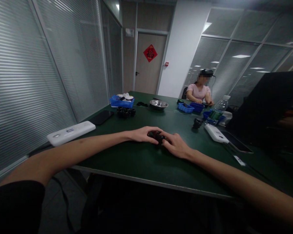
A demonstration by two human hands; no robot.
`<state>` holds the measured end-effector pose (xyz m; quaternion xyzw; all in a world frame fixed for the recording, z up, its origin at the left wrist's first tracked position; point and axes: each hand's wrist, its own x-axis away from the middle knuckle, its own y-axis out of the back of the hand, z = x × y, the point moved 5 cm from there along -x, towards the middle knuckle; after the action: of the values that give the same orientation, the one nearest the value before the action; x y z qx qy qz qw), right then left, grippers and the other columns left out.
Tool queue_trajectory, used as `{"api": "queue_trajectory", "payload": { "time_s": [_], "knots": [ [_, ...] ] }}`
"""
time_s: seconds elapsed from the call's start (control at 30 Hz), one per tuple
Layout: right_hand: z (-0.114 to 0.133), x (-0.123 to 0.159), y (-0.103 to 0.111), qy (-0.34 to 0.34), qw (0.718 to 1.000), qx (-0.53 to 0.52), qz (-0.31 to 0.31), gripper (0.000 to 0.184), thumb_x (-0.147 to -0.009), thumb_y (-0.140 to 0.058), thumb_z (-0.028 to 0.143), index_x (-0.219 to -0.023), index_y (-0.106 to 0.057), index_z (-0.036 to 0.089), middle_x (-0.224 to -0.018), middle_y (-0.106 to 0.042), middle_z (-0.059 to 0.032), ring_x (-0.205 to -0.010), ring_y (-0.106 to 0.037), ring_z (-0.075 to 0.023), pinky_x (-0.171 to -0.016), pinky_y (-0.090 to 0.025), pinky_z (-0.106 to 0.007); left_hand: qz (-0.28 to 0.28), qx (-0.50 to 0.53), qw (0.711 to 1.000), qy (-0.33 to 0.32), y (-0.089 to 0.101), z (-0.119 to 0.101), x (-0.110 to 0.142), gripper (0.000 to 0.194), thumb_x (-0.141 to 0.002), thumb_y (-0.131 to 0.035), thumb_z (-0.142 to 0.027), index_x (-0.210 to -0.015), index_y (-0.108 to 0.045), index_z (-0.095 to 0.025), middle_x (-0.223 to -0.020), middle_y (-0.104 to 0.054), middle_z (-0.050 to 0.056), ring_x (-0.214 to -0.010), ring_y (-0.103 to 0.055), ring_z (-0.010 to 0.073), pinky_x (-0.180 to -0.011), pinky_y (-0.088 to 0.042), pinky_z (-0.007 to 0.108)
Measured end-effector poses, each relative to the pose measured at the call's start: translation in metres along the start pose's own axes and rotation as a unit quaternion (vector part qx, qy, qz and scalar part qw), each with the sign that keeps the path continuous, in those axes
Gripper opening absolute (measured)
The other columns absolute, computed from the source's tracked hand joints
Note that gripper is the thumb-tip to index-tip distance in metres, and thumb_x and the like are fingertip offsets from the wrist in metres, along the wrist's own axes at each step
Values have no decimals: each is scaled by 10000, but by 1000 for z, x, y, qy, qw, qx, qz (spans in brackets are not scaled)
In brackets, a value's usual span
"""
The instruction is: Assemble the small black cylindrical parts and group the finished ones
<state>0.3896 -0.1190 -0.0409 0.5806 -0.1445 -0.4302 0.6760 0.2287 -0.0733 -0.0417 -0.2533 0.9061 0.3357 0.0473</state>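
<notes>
Both my arms reach forward over a dark green table. My left hand and my right hand meet at the table's middle, fingers curled round a small black object that rests on the tabletop. Most of that object is hidden between the fingers, so I cannot make out what it is.
A white flat device and a dark phone lie at left. Farther back are a blue tray, black parts, a metal bowl, more blue trays. At right: a water bottle, white device, phone. A person sits at the far end.
</notes>
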Motion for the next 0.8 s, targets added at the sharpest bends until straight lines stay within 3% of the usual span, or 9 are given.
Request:
{"api": "queue_trajectory", "payload": {
  "time_s": [0.27, 0.5, 0.67, 0.8],
  "knots": [
    [-2, 0, 2, 9, 1000, 1, -12, 365, -994, -372, 214, -1212, -662, 175, -750, -640, -1, -599, -520, -130, -638, -343, -262, -30, 11, 999, 35, 1, -1, 1, 479, -789, -817, -335, -1180, -599, -164, -1114, -655, 78, -1017, -607, 210, -882, -444, 364],
    [4, 1, 1, -1, 999, -54, 0, 349, -1004, -505, 400, -1222, -634, 160, -652, -625, 24, -546, -532, -123, -584, -365, -244, 2, -4, 1000, 0, 0, 0, 0, 512, -838, -773, -330, -1302, -614, -183, -1227, -648, 102, -1117, -593, 239, -966, -435, 393],
    [1, 1, 0, 20, 1000, -18, -3, 326, -995, -452, 282, -1248, -630, 181, -703, -628, 17, -546, -503, -118, -603, -356, -253, 8, 8, 1000, -2, 0, 0, 1, 564, -840, -769, -315, -1361, -582, -205, -1244, -647, 93, -1147, -587, 239, -1003, -427, 405],
    [-4, 0, -1, 14, 1000, 3, 1, 366, -995, -382, 230, -1252, -638, 186, -743, -627, 4, -599, -526, -135, -650, -362, -269, -5, -3, 1000, 14, 1, 2, 1, 497, -821, -788, -339, -1263, -622, -184, -1182, -651, 81, -1088, -588, 226, -962, -437, 385]
  ]
}}
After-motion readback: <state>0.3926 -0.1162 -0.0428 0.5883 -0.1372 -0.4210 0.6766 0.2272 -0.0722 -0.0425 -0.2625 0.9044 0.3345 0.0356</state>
